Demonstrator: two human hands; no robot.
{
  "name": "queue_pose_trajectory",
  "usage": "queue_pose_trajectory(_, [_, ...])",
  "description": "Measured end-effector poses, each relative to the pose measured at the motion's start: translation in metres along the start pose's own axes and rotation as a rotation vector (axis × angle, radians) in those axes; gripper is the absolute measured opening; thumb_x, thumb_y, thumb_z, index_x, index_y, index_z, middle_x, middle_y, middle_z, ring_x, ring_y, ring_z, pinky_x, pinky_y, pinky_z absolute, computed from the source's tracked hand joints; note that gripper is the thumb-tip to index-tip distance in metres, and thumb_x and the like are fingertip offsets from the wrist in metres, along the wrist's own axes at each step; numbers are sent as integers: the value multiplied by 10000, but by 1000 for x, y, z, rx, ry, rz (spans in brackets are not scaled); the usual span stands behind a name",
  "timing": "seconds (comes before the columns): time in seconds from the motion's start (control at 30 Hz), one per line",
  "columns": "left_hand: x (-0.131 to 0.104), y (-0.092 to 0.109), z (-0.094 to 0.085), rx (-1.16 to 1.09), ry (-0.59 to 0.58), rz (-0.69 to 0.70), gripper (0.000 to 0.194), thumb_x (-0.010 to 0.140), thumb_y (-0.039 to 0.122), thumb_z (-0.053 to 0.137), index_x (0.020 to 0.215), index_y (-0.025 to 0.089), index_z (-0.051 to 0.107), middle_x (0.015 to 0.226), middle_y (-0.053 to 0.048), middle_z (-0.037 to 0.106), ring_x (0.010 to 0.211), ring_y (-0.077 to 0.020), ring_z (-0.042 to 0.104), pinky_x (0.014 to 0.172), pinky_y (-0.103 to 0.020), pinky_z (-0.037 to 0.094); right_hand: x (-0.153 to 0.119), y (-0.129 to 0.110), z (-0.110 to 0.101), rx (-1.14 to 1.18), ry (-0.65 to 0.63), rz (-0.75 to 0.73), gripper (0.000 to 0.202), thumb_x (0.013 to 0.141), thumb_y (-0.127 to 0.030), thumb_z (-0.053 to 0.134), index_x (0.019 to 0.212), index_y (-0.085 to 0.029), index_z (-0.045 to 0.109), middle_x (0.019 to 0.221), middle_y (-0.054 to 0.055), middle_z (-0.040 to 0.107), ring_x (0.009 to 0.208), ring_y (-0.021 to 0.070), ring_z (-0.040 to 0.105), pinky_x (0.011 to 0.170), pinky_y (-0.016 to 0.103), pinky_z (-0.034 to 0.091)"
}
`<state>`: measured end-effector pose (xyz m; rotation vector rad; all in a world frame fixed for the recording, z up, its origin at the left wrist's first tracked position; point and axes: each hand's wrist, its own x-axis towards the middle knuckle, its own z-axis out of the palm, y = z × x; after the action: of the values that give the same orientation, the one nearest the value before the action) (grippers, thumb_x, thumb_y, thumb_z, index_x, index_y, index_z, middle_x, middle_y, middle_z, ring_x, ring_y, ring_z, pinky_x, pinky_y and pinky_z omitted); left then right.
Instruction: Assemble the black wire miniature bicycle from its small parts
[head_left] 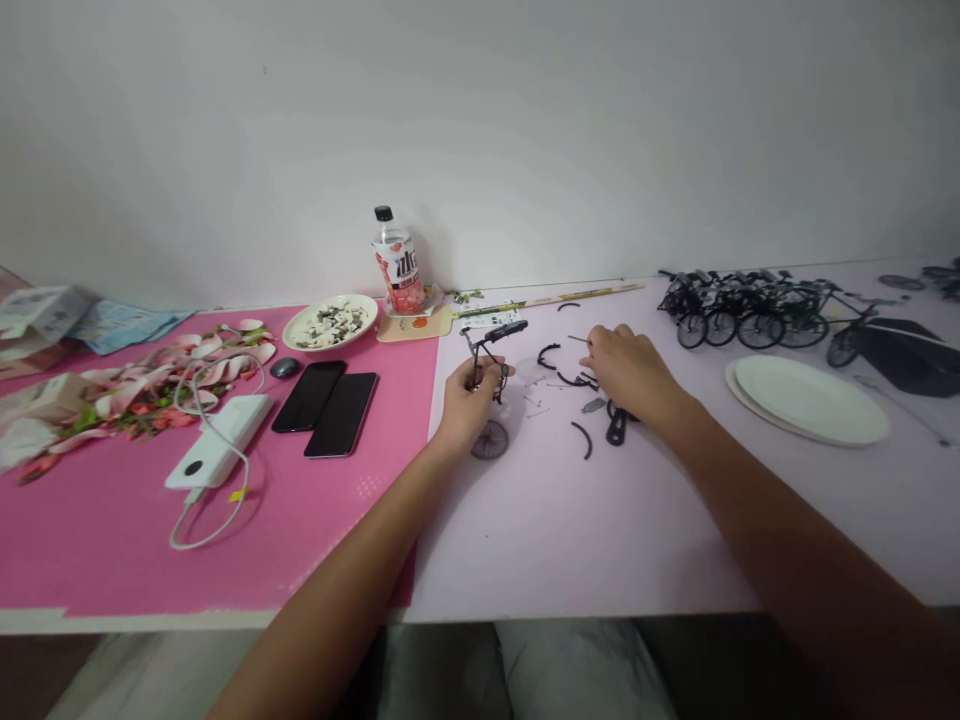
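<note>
My left hand (pixel 474 400) is closed around a partly built black model bicycle (pixel 491 350), tilted above the pale table half. A small spoked wheel (pixel 490 440) shows just below that hand; whether it is attached I cannot tell. Off to the right, my right hand (pixel 626 365) pinches a thin rod-like piece (pixel 577 338). Around its fingers lie loose black parts, among them curved mudguard-like strips (pixel 549 354), another curved strip (pixel 583 440) and a dark handle-shaped piece (pixel 616 425) partly under the hand. Tiny thin pieces (pixel 537 405) are scattered between both hands.
Several finished model bicycles (pixel 750 310) stand at the back right, behind stacked white plates (pixel 814 398). To the left are two phones (pixel 341 415), a power bank (pixel 217 440) with cable, a plate of small pieces (pixel 296 330), a drink bottle (pixel 401 265) and artificial petals (pixel 135 395).
</note>
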<state>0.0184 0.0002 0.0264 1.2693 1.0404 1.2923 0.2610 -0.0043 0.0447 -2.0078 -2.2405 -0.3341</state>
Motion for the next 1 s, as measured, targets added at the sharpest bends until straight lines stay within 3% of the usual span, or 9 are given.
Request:
queue_pose_trajectory(0.23, [0, 1, 0, -4, 11, -16, 207, 844, 333, 676, 961, 162, 689, 981, -122, 801, 865, -196, 697, 852, -335, 526, 3, 11, -2, -47, -85, 105, 163, 1010, -322, 562, 1010, -159, 557, 979, 168, 675, 963, 320, 576, 708, 357, 358])
queue_pose_trajectory(0.37, [0, 0, 1, 8, 16, -22, 224, 826, 346, 691, 956, 163, 692, 967, -113, 803, 860, -194, 691, 857, -334, 524, -2, 12, -17, 93, -316, 241, 380, 1011, -520, 527, 1083, -151, 579, 949, 153, 696, 810, 277, 630, 653, 339, 381])
queue_pose_trajectory(0.43, [0, -1, 1, 14, 14, -27, 236, 821, 358, 702, 959, 168, 695, 968, -108, 804, 854, -195, 688, 845, -332, 525, -6, 11, -26, 138, -426, 278, 444, 987, -601, 521, 1038, -169, 607, 913, 138, 701, 733, 255, 641, 639, 338, 397])
queue_pose_trajectory(0.67, [-2, -1, 2, 20, 1, -9, 215, 848, 358, 688, 960, 175, 683, 997, -110, 798, 933, -207, 708, 904, -345, 528, -15, 8, -40, 216, -681, 222, 431, 782, -585, 788, 704, -222, 568, 570, 47, 635, 531, 239, 629, 585, 357, 414])
queue_pose_trajectory(0.87, [-2, -3, 2, 32, 4, -15, 222, 848, 364, 693, 966, 176, 693, 986, -106, 797, 891, -201, 695, 855, -336, 525, -17, 1, -45, 211, -618, 190, 285, 729, -348, 817, 796, -241, 562, 573, 11, 625, 598, 246, 653, 580, 334, 397])
queue_pose_trajectory(1.0, [-1, -4, 2, 29, 0, -18, 217, 846, 363, 693, 959, 178, 697, 976, -99, 797, 882, -197, 688, 863, -336, 520, -20, -4, -43, 114, -485, 150, 307, 694, -283, 811, 843, -234, 548, 783, 56, 682, 656, 238, 641, 575, 318, 372])
